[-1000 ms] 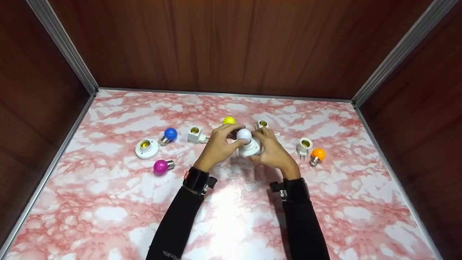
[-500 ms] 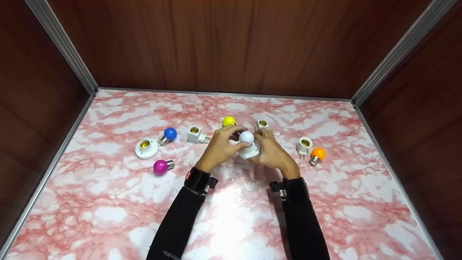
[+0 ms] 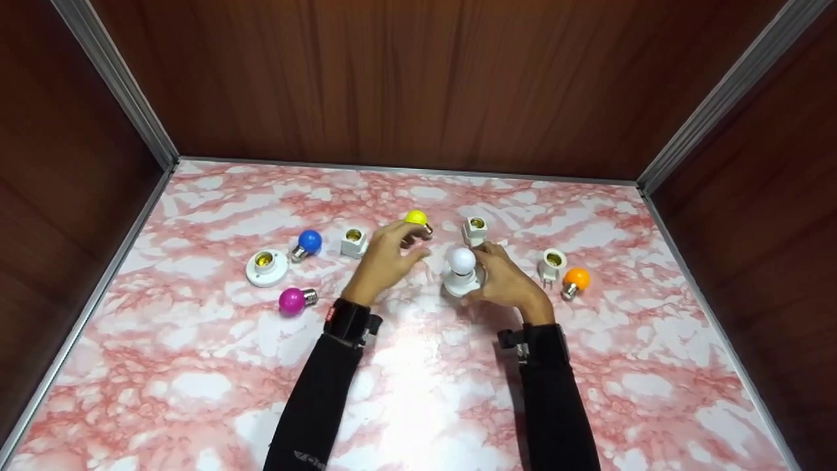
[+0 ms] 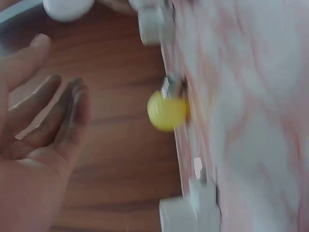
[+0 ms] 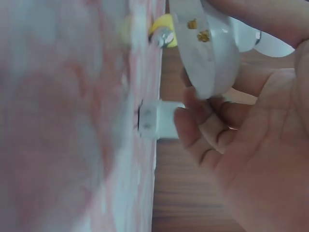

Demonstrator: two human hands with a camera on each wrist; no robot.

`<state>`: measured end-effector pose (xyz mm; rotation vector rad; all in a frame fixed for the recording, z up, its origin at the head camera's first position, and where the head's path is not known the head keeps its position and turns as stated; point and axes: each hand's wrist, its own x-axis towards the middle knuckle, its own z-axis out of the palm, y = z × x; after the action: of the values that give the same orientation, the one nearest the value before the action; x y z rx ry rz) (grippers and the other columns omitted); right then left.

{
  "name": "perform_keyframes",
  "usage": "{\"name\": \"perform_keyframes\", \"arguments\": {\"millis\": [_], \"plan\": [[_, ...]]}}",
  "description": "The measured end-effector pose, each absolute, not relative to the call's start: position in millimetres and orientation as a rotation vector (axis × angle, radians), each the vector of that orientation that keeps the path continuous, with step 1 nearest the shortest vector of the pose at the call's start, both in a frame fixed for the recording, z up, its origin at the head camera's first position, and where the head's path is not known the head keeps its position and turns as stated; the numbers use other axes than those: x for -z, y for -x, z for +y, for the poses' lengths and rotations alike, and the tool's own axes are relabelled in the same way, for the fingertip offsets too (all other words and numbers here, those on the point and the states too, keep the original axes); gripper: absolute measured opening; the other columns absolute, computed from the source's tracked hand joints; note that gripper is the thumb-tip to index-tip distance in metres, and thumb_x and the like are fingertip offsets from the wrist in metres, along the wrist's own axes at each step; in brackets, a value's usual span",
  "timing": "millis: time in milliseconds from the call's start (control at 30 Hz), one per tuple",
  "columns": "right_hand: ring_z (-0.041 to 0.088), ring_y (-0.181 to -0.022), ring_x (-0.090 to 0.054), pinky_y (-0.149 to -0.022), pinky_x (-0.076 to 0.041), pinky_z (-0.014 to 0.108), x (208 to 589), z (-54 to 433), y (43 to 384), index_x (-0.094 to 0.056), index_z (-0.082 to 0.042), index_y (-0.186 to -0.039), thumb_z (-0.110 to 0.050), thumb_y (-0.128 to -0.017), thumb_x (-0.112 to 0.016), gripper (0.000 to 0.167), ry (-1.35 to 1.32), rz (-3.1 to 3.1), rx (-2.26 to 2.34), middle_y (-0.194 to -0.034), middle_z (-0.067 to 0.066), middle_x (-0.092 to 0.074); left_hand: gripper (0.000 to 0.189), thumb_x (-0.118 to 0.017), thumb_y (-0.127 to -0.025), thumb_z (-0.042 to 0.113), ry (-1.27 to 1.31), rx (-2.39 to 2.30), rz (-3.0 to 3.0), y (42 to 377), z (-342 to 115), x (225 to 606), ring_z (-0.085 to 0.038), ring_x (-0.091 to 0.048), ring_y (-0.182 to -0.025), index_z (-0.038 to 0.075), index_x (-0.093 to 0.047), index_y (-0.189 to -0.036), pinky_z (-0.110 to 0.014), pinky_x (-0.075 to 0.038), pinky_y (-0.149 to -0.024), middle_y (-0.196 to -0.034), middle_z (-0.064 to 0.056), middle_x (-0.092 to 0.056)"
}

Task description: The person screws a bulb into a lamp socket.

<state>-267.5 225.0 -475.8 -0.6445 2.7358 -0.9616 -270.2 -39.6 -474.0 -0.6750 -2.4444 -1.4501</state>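
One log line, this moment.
right hand: holds round base | white bulb: in base socket | left hand: empty | yellow bulb: on table

White bulb [image 3: 462, 260], plain; round base [image 3: 459, 286] white too. Yellow bulb [image 3: 415, 216], blue bulb [image 3: 310, 241], magenta bulb [image 3: 291, 301], orange bulb [image 3: 577, 279]; screw caps [image 3: 310, 297] silvery. Other holders [image 3: 354, 247] white, gold inside. Tabletop [image 3: 196, 392] marbled, pinkish-red veins over white. Wall panels [image 3: 418, 78] dark reddish brown, wood-grained; frame rails [image 3: 121, 82] grey. Sleeves [image 3: 559, 412] black, left one with pale lettering [image 3: 310, 460]. Wristbands [image 3: 549, 343] black, left one with red tag [image 3: 330, 314].
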Motion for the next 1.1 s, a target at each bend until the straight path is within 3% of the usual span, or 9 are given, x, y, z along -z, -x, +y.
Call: {"name": "perform_keyframes", "arguments": {"millis": [267,433,667,1100], "plan": [[0.039,-0.139,-0.045,-0.127,-0.036,0.059,484,243,269,-0.055,-0.003,-0.152,-0.021,-0.069,-0.100,0.096,0.582,2.705,0.862,-0.144,0.021,-0.054,0.035,-0.077,-0.096,0.012,0.388,1.208,-2.583,279,-71,481,-0.036,-0.071,-0.116,0.000,-0.072,-0.129,-0.047,-0.060,-0.104,-0.125,-0.018,-0.075],[0.038,-0.142,-0.045,-0.127,-0.038,0.058,487,248,268,-0.056,-0.005,-0.150,-0.026,-0.069,-0.101,0.095,0.547,2.710,0.841,-0.150,0.019,-0.053,0.031,-0.075,-0.096,0.009,0.269,1.067,-2.616,282,-82,490,-0.040,-0.064,-0.125,0.000,-0.072,-0.125,-0.048,-0.054,-0.113,-0.128,-0.019,-0.072],[0.034,-0.137,-0.048,-0.124,-0.039,0.056,491,254,268,-0.061,-0.010,-0.143,-0.029,-0.067,-0.102,0.088,0.509,2.711,0.848,-0.144,0.013,-0.058,0.032,-0.077,-0.091,0.003,0.205,0.973,-2.584,285,-87,499,-0.042,-0.057,-0.129,-0.003,-0.073,-0.123,-0.050,-0.050,-0.116,-0.131,-0.022,-0.066],[0.035,-0.138,-0.047,-0.124,-0.037,0.054,498,266,268,-0.064,-0.012,-0.143,-0.023,-0.068,-0.101,0.084,0.500,2.643,0.938,-0.148,0.016,-0.052,0.037,-0.075,-0.091,0.002,0.157,1.013,-2.612,285,-95,501,-0.043,-0.053,-0.133,-0.003,-0.071,-0.127,-0.049,-0.048,-0.117,-0.135,-0.023,-0.063]]}}
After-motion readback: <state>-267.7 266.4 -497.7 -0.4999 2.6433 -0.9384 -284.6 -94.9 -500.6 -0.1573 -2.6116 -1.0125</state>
